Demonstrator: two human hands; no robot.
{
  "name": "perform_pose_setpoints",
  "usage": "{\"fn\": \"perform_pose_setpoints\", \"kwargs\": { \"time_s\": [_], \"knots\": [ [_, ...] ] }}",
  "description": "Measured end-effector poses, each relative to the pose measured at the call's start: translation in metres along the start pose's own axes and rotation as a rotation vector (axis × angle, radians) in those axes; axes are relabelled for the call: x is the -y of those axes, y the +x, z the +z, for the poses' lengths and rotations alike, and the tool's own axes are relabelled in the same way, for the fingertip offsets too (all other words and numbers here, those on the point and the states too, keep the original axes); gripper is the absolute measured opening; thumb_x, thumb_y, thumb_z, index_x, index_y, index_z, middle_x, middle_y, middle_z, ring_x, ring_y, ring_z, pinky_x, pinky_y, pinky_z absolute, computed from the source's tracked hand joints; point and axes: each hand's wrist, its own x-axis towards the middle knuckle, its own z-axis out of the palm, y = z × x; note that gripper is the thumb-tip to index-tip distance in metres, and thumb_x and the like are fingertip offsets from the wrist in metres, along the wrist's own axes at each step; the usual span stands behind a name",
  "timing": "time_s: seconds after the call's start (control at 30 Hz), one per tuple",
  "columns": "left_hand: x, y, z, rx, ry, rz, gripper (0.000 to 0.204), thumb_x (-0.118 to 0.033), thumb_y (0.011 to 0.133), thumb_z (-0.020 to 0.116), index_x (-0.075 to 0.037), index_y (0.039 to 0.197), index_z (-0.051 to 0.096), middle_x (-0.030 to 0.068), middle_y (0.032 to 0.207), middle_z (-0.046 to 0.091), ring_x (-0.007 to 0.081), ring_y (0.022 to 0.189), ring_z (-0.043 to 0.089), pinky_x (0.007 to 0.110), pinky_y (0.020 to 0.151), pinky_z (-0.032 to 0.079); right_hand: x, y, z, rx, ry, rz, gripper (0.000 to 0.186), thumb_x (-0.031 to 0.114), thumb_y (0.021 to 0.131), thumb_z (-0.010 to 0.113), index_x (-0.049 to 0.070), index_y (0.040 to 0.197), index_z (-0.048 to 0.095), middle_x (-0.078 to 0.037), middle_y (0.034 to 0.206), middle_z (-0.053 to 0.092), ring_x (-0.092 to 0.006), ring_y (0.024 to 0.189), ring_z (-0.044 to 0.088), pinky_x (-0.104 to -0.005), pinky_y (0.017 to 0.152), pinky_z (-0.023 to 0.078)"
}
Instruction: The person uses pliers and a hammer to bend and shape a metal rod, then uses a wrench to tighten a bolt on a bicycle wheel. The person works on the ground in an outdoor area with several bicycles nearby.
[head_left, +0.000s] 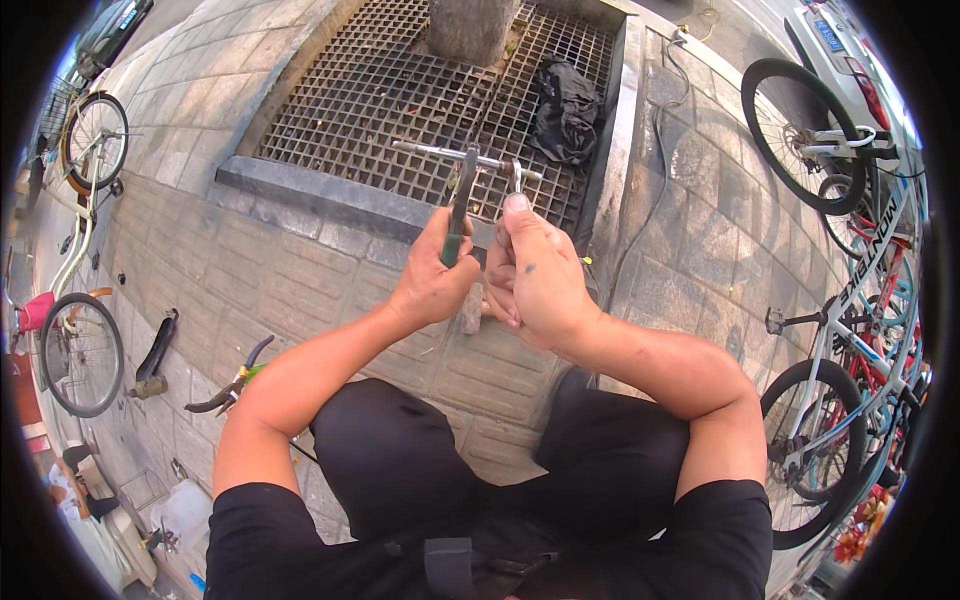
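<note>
A thin silver axle-like rod [424, 150] lies crosswise in the air in front of me, beyond my hands. My left hand [430, 278] is closed round the green grip of a dark metal tool [463, 195], perhaps pliers, whose head meets the rod near its middle. With thumb on top, my right hand [548, 280] grips a small silver wrench [517, 178] that meets the rod toward its right end. Most of the wrench's handle is hidden in my fingers. Below my hands, partly covered, a short wooden piece [472, 312] shows.
Beyond is a stone-edged tree grate [350, 110] with a trunk [470, 30] and black bag [567, 110]. Dark-handled cutters [228, 388] lie left, near a black curved part [157, 345]. Bicycles [812, 400] stand right, another bicycle [75, 260] left. A cable [662, 170] crosses the paving.
</note>
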Motion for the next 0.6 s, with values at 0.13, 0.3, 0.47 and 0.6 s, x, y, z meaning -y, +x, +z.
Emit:
{"fn": "perform_pose_setpoints", "kwargs": {
  "time_s": [0.13,0.3,0.47,0.6],
  "knots": [
    [-0.019,-0.01,-0.001,0.241,-0.599,-0.443,0.022,0.0,0.092,0.054,-0.01,0.112,0.052,-0.002,0.086,0.049,0.0109,0.069,0.046,0.033,0.063,0.042,0.003,0.037,-0.039,-0.126,-1.098,-0.515,0.028,0.027,0.114,0.058,0.003,0.099,0.052,-0.015,0.07,0.061,-0.0334,0.06,0.064,-0.0401,0.056,0.05],
    [-0.032,-0.022,-0.009,0.421,-0.902,-0.724,0.036,0.002,0.083,0.047,-0.014,0.115,0.05,0.0002,0.09,0.047,0.0131,0.069,0.039,0.033,0.065,0.04,0.058,0.081,-0.112,0.261,-1.646,-1.172,0.026,0.019,0.1,0.073,0.006,0.089,0.052,-0.012,0.063,0.056,-0.0364,0.053,0.06,-0.045,0.049,0.048],
    [-0.017,-0.02,-0.009,0.352,-0.831,-0.585,0.023,-0.001,0.088,0.054,-0.011,0.109,0.053,0.0015,0.085,0.05,0.0116,0.069,0.046,0.033,0.062,0.041,0.013,0.049,-0.073,0.091,-1.281,-0.78,0.03,0.024,0.109,0.065,0.007,0.089,0.05,-0.011,0.065,0.054,-0.0294,0.054,0.059,-0.043,0.051,0.047],
    [-0.002,-0.003,0.003,0.067,-0.104,-0.13,0.02,-0.002,0.091,0.058,-0.009,0.11,0.054,0.001,0.083,0.053,0.0133,0.068,0.05,0.033,0.061,0.044,-0.032,0.015,-0.022,-0.031,-0.113,-0.071,0.04,0.042,0.119,0.046,0.01,0.094,0.05,0.002,0.07,0.05,-0.007,0.06,0.044,-0.0267,0.054,0.04]
  ]
}}
